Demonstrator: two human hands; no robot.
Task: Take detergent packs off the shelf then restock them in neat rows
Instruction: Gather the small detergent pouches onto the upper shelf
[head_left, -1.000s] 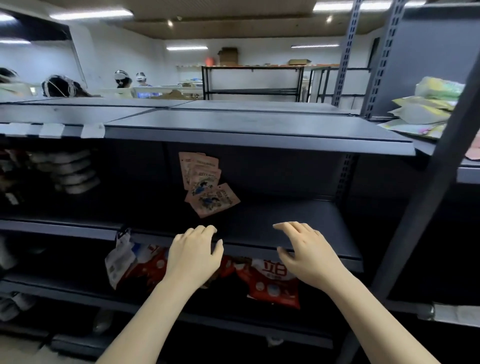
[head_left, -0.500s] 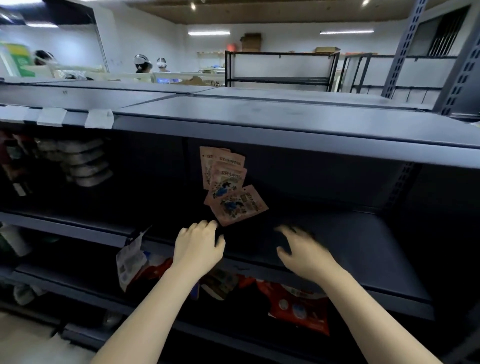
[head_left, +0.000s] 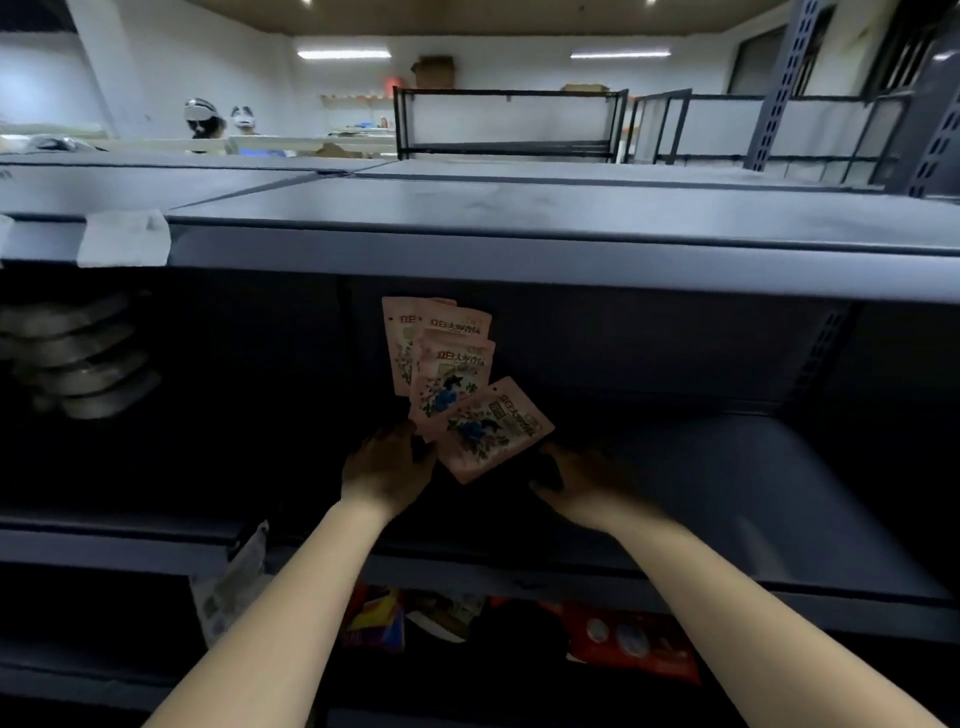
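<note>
Two hands reach into the dark middle shelf (head_left: 753, 493). Left hand (head_left: 387, 470) sits at the lower left edge of the pink packs (head_left: 457, 384), fingers loosely curled; whether it touches them I cannot tell. Right hand (head_left: 582, 480) lies just beside the lowest pack, fingers spread, holding nothing. Judgement: gather the fan from both sides, square the edges, lift as one stack. Count: four packs visible, overlapping, leaning back; more may be hidden behind.
</note>
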